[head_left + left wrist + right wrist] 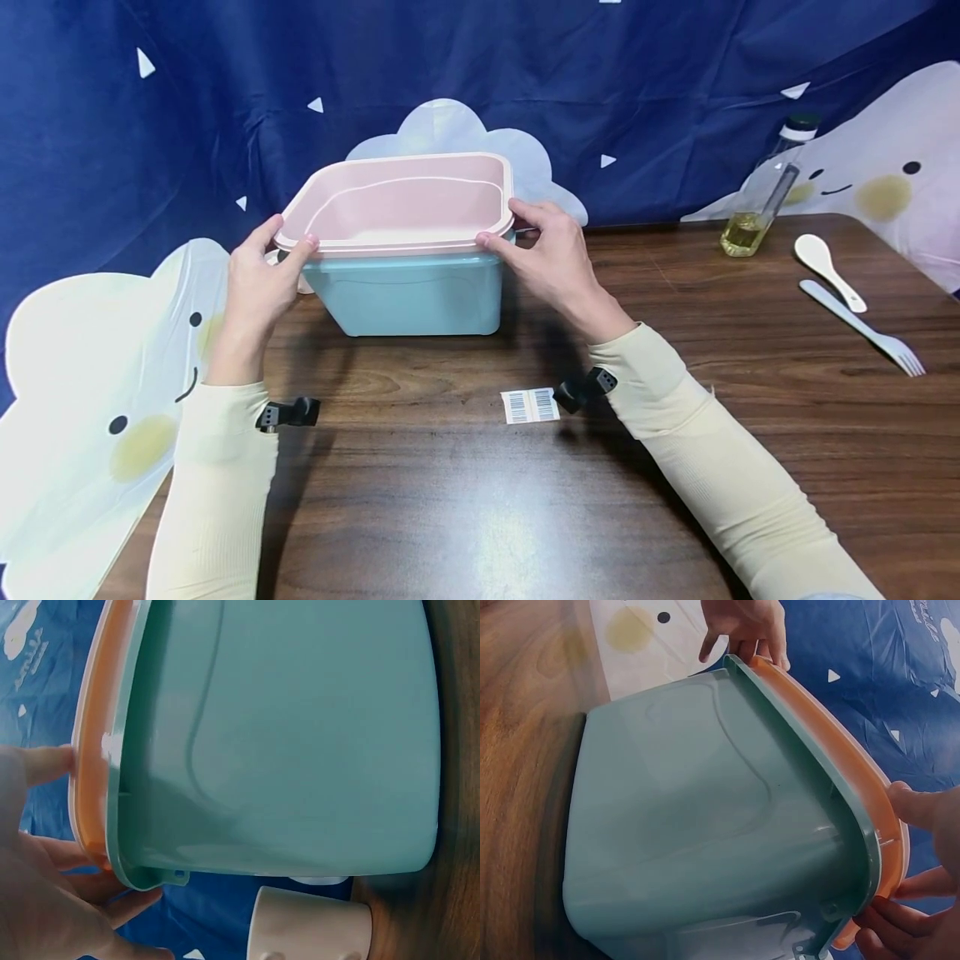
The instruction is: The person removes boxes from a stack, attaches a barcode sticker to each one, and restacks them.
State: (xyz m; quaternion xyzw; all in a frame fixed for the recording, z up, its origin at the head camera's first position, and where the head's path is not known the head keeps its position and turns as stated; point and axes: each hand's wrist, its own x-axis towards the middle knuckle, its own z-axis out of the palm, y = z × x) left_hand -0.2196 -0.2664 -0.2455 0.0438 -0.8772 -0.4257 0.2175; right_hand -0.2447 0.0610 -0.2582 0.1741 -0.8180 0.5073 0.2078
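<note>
A pink plastic bin [420,204] sits nested in a teal bin [405,298], its rim standing a little above the teal one. My left hand [258,279] grips the pink rim at the left corner, thumb on the front edge. At the right corner my right hand [551,258] pinches the same rim, thumb in front and fingers along the side. From the right wrist, the pink bin's side [866,791] shows as an orange band above the teal rim. The teal bin's base rests on the wooden table [420,467].
A pale cup [311,926] stands beside the teal bin, mostly hidden in the head view. At the right are a bottle of yellow oil [742,233], a white spoon [821,258] and a pale fork [862,325]. A barcode label [529,406] lies in front. Behind hangs a blue curtain [637,83].
</note>
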